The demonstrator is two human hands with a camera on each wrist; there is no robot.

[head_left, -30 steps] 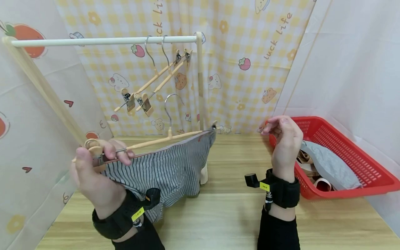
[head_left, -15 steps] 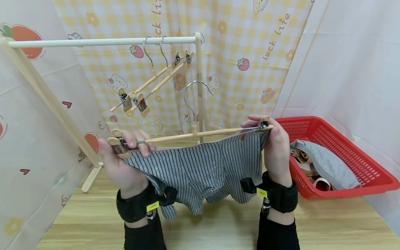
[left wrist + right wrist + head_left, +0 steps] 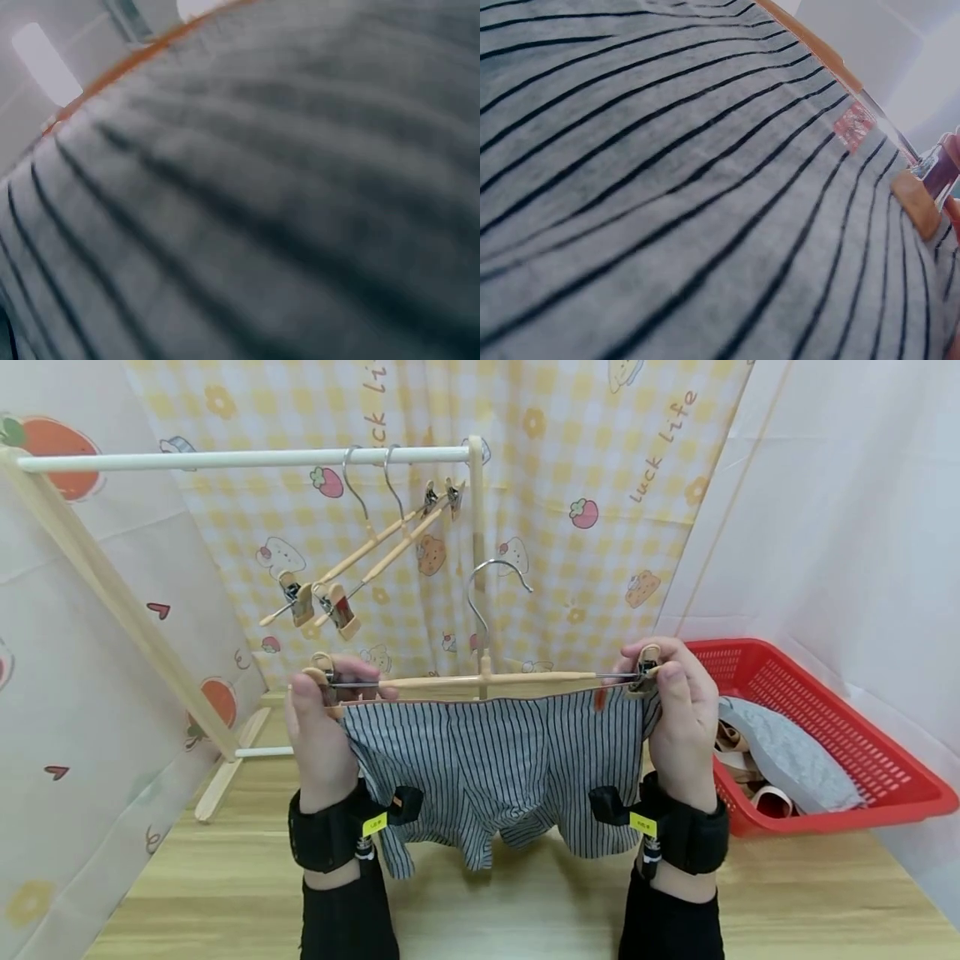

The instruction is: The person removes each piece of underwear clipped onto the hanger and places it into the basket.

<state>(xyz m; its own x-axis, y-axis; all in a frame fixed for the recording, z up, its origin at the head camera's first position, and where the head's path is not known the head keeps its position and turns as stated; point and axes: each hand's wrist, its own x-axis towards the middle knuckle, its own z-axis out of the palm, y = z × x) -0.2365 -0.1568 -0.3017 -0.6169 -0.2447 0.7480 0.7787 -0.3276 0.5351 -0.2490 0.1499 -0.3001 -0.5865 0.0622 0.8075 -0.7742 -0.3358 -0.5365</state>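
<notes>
Grey-and-black striped shorts (image 3: 510,760) hang by their waistband from a pale wooden clip hanger (image 3: 540,679), held level above the table in the head view. My left hand (image 3: 322,735) grips the hanger's left end, thumb at the clip there and fingers partly hidden behind. At the other end my right hand (image 3: 682,727) holds the right clip (image 3: 645,670) between thumb and fingers. Striped cloth (image 3: 247,210) fills most of the left wrist view, blurred. In the right wrist view a clip (image 3: 916,204) bites the waistband, near a small red tag (image 3: 853,126).
A rack with a white rail (image 3: 247,459) stands at the back left. Two similar clip hangers (image 3: 386,554) hang from it. On the right sits a red basket (image 3: 847,693) holding grey cloth (image 3: 795,760) and brownish rolled items (image 3: 772,802).
My right hand has come from beside the basket to the hanger's right clip. The left hand has carried its end rightward, and the hanger has turned from slanted to level, facing the camera.
</notes>
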